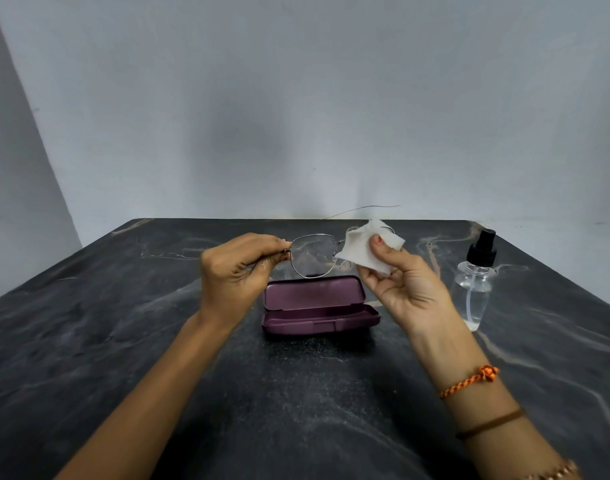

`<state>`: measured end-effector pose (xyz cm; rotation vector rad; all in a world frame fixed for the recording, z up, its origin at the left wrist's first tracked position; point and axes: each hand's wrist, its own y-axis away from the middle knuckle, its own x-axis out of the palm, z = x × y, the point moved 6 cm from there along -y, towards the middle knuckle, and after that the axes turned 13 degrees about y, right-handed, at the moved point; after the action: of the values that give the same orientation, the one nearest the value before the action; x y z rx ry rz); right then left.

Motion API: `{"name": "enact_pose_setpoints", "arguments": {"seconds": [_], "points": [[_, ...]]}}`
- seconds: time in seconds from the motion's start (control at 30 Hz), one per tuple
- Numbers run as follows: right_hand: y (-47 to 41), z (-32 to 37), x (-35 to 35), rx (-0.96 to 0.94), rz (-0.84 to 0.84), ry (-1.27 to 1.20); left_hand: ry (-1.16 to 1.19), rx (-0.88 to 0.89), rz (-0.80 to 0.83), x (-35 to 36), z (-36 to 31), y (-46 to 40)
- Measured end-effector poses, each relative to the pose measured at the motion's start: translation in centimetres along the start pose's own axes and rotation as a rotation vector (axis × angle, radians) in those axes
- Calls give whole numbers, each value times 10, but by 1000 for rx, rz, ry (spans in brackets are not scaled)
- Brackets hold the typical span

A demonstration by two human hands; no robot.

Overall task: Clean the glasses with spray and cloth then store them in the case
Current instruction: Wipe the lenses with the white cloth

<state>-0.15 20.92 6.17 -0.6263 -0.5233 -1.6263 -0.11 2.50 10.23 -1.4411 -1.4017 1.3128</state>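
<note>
Thin metal-framed glasses [312, 256] are held up above the table. My left hand [236, 271] grips them at the left hinge. The left lens shows bare, with small droplets on it. My right hand [400, 282] pinches a white cloth [360, 249] around the right lens, which the cloth hides. One temple arm sticks up and back over the cloth. Right under the glasses a purple case [317, 306] lies open on the table, its inside showing nothing in it.
A clear spray bottle [475, 282] with a black pump top stands at the right, beside my right hand. The dark marbled table [296, 393] ends at a grey wall behind. Thread bracelets ring my right wrist.
</note>
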Motion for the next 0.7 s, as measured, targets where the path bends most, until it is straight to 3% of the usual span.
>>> {"name": "enact_pose_setpoints", "arguments": {"seconds": [0.13,0.33,0.57,0.7], "points": [[1,-1,6,-32,46,-88,1,4,20,2,0,0],[1,2,8,-123,56,95,-1,6,1,0,-1,0],[7,13,0,-185,-60,361,-17,19,0,0,-4,-1],[3,3,1,-81,-59,117,-9,12,-3,1,-3,-1]]}}
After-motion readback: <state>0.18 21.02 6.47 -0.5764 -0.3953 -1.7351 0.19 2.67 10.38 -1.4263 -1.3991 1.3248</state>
